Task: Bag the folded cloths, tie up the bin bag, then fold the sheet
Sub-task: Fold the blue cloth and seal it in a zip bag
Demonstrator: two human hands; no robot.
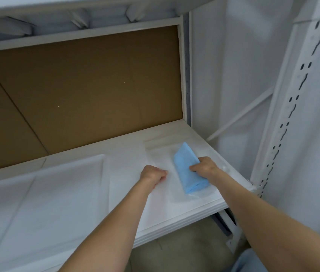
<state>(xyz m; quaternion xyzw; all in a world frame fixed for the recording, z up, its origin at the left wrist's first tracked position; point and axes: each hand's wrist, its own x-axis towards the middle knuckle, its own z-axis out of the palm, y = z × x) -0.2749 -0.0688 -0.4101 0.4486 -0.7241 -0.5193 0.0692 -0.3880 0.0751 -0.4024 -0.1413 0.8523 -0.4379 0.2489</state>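
Observation:
A folded light blue cloth lies on the white shelf, half inside a clear plastic bag that is spread flat there. My right hand grips the cloth at its right side. Just left of the cloth, my left hand is closed on the bag's edge. A white sheet, creased into panels, lies flat on the shelf's left part.
Brown board backs the shelf. A white slotted upright of the rack stands at the right, with a diagonal brace behind it. Another shelf hangs overhead. The floor shows below the shelf's front edge.

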